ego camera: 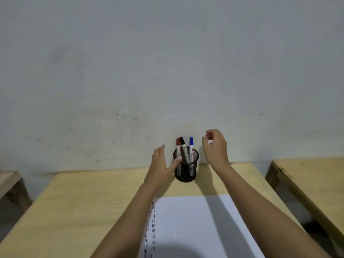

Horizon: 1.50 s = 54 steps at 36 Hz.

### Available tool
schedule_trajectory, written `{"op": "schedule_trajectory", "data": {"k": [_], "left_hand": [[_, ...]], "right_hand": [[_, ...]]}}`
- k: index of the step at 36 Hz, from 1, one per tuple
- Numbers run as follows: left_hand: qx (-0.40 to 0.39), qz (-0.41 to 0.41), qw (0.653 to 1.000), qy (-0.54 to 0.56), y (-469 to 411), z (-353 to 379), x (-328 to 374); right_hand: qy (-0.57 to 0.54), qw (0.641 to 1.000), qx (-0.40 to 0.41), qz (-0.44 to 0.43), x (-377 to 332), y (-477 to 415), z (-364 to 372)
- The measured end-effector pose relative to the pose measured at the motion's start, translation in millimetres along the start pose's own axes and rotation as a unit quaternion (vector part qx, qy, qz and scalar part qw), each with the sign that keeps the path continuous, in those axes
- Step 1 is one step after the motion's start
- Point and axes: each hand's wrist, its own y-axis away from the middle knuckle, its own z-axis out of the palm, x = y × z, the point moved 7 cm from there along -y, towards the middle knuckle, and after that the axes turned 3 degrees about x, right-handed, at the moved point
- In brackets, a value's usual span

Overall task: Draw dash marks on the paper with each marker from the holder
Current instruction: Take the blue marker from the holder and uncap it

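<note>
A black mesh holder (186, 169) stands at the far edge of the wooden desk (80, 205), against the wall. Three markers stick up out of it: a red one (178, 144), a black one (182, 143) and a blue one (191, 144). My left hand (161, 164) is open beside the holder's left side, its thumb touching the rim. To the right of the holder and a little above it, my right hand (216, 148) hovers with curled fingers apart and nothing in it. White paper (188, 226) lies near me, with columns of dark dash marks along its left edge.
A pale wall rises right behind the desk. Another wooden desk (312, 181) stands to the right across a narrow gap, and part of one more piece of furniture (9, 181) shows at the left edge.
</note>
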Motion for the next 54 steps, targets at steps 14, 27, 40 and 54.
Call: {"op": "schedule_trajectory", "data": {"k": [14,27,40,54], "left_hand": [[-0.041,0.005,0.989,0.144,-12,69,-41],[-0.009,0.012,0.982,0.187,-17,70,-39],[0.031,-0.015,0.993,0.117,-12,62,-36],[0.107,-0.011,0.966,0.235,27,-18,-9]], "right_hand": [[-0.063,0.992,-0.042,0.096,64,6,60],[-0.053,0.995,-0.042,0.068,55,1,59],[-0.124,0.992,0.013,0.016,12,3,26],[-0.086,0.979,-0.07,-0.169,-55,62,10]]}}
